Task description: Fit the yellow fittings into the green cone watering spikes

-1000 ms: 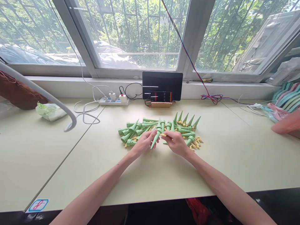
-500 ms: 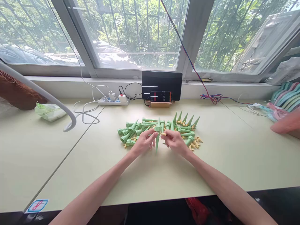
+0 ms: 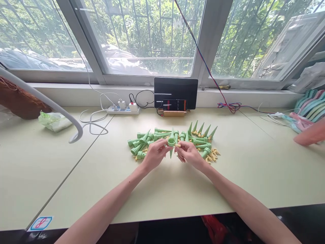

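Note:
My left hand [image 3: 156, 155] is closed on a green plastic watering spike [image 3: 171, 142]. Its round hollow socket tilts up toward me, and its point faces down. Between the fingertips of my right hand [image 3: 190, 153] is a small yellow plastic nozzle [image 3: 178, 145], close beside the socket's right side; whether the two touch I cannot tell. Behind both hands spreads a pile of green spikes [image 3: 138, 147], several lying on their sides. Loose yellow nozzles [image 3: 212, 155] are heaped right of my right hand. At the back right, several slim green cones [image 3: 200, 128] stand point up with yellow pieces at their bases.
A dark tablet [image 3: 176, 86] with a phone [image 3: 175, 104] before it stands on a small box behind the pile. A power strip [image 3: 123, 109] with white cables lies back left. A curved white tube [image 3: 76, 130] reaches over the table's left. A plastic packet [image 3: 54, 121] lies beyond it.
The spike in my left hand has turned: its point swung from lower left to straight down, then its open socket tipped toward me. The right hand keeps the nozzle beside it.

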The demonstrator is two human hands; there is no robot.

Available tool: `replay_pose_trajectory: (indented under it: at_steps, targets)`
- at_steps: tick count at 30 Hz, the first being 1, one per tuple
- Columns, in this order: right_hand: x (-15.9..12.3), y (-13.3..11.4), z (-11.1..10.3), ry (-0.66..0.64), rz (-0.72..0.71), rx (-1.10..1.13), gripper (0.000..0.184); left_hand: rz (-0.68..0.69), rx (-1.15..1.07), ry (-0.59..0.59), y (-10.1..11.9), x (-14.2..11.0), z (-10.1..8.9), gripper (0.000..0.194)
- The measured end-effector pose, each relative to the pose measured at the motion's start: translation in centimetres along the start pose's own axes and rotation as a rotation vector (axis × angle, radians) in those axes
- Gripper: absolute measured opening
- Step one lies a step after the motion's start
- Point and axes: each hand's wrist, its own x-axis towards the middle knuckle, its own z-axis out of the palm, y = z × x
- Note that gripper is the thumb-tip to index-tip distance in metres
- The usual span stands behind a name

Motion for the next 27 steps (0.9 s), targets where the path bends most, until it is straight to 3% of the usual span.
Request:
replay_pose_trajectory:
  at_steps: [7, 15, 21, 24, 27]
  targets:
    - [0.0, -0.2, 0.0, -0.051, 0.030, 0.083, 0.034, 0.151, 0.210, 0.037, 0.0, -0.2, -0.2, 0.027]
    - [0.0, -0.3, 0.2, -0.031, 0.051, 0.114, 0.035, 0.108, 0.195, 0.007, -0.1, -0.2, 0.0, 0.030]
    - [0.1, -0.2, 0.4, 0.075, 0.045, 0.109, 0.035, -0.001, 0.113, 0.044, 0.5, 0.0, 0.2, 0.028]
    - [0.1, -0.2, 0.2, 0.186, -0.019, -0.005, 0.033, -0.150, -0.067, 0.093, 1.0, 0.2, 0.1, 0.028]
    - [-0.1, -0.4, 0.0, 0.228, -0.128, -0.238, 0.031, -0.320, -0.319, 0.066, 1.4, 0.4, -0.1, 0.037]
